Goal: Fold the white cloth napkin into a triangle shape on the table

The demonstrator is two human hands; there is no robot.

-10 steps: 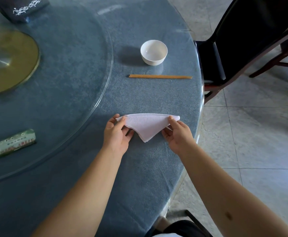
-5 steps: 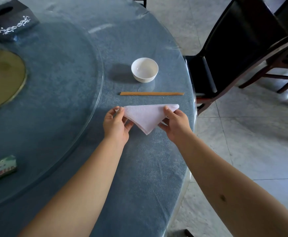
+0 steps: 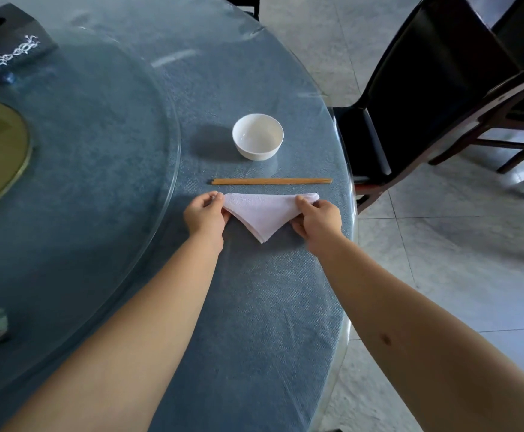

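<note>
Left hand (image 3: 205,213): grip pinches the napkin's left corner.
Right hand (image 3: 316,217): grip pinches its right corner.
Napkin (image 3: 263,215): triangle between both grips, on the worktop (image 3: 254,307).
Chopsticks (image 3: 271,181): just beyond grips.
Risk: uneven release could shift layers, spoiling the triangle.

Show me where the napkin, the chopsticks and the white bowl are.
napkin (image 3: 265,213): head view, middle of the folded triangle.
chopsticks (image 3: 271,181): head view, middle of the pair.
white bowl (image 3: 257,135): head view, inner bottom.
</note>
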